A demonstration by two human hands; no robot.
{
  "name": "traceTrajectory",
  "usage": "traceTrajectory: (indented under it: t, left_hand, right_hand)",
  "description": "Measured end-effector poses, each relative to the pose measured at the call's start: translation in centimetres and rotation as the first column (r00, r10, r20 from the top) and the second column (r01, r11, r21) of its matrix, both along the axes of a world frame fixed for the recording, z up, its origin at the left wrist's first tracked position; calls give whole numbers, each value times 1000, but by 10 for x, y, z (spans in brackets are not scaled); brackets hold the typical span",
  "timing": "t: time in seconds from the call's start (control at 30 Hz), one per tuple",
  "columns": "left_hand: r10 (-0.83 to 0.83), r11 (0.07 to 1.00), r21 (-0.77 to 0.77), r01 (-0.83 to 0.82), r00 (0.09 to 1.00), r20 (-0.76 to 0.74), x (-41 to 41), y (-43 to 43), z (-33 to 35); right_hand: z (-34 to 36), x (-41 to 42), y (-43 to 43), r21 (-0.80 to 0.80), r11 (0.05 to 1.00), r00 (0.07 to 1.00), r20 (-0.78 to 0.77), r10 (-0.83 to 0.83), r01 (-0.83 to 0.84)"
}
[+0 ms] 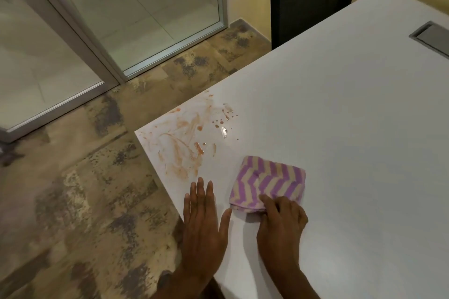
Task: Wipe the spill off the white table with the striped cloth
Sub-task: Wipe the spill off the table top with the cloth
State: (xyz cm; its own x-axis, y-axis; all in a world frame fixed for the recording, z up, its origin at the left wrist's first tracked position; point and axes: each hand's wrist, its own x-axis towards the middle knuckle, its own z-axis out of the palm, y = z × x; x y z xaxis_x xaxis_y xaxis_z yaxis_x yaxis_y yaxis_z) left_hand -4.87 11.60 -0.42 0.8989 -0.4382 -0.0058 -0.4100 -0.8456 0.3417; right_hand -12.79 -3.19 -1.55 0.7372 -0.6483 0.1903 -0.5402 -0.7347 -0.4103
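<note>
Both hands sit on the white table (340, 128): left hand (204, 221) flat, fingers spread; right hand (279, 221) pinching the folded striped cloth (267, 183) at its near edge, right of the spill (184, 138), its long axis left-right.

An office: white desk (340, 116) with cable hatch (431, 37), glass partition (145, 12).
</note>
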Motion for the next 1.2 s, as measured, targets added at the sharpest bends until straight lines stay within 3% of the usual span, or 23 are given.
traceTrajectory:
  t: [0.17, 0.27, 0.37, 0.47, 0.57, 0.77, 1.1, 1.2]
  left_hand:
    - [223, 973, -50, -226, 972, -69, -5, 40, -6]
    - [282, 956, -50, -288, 954, -101, -3, 55, -12]
    - [258, 963, -45, -264, 960, -106, 1, 65, -18]
    - [232, 971, -31, -237, 966, -113, 4, 72, -24]
    - [212, 976, -14, -215, 969, -127, 7, 77, -30]
    - [109, 994, 9, -109, 993, -35, 10, 77, -31]
    - [94, 996, -3, -94, 995, -20, 9, 74, -40]
    - [103, 995, -1, -103, 995, -14, 9, 75, -41]
  right_hand:
    - [20, -11, 23, 148, 983, 993, 51, 106, -112]
    - [46, 8, 21, 243, 967, 982, 185, 33, -79]
    - [52, 41, 13, 292, 955, 986, 138, -92, 48]
    - [29, 64, 14, 206, 970, 991, -48, -125, 132]
    - [7, 68, 24, 85, 990, 978, -186, -93, 110]
    - [-1, 51, 32, -6, 981, 964, -183, -190, 193]
    - [-11, 105, 40, -117, 993, 968, -249, -2, -28]
    - [-10, 102, 39, -125, 992, 974, -226, -20, -8]
